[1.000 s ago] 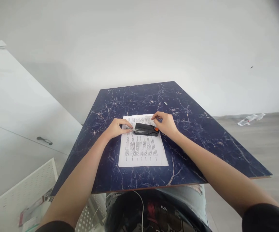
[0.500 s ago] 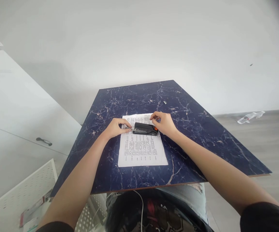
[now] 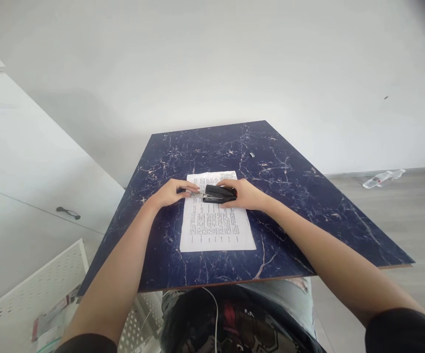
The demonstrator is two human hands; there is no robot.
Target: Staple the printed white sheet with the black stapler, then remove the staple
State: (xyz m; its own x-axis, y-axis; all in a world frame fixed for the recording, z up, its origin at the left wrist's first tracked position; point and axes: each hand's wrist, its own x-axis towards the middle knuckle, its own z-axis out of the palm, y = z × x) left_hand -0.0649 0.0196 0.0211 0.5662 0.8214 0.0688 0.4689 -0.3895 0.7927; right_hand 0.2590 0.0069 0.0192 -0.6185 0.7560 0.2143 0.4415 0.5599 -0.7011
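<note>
A black stapler [image 3: 214, 190] lies sideways over a stack of printed paper [image 3: 218, 230], near the stack's far end. From the stapler's left end sticks out a metal strip [image 3: 198, 195], and my left hand [image 3: 169, 192] has its thumb and fingers closed around that strip's outer end. Wrapped about the stapler's right end is my right hand [image 3: 247, 194], fingers on the far side and thumb on the near side. A bit of red-orange on the stapler shows beside the right palm.
The dark blue marbled table [image 3: 205, 152] bears a small silver piece [image 3: 252, 155] beyond the paper. A white cabinet [image 3: 32, 162] and a perforated white basket [image 3: 61, 267] stand at the left. A clear plastic bottle [image 3: 382, 178] lies on the floor at right.
My right hand has gone from a loose pinch above the stapler's right end to a grip around it. More of the metal strip shows at the left, still in my left fingers.
</note>
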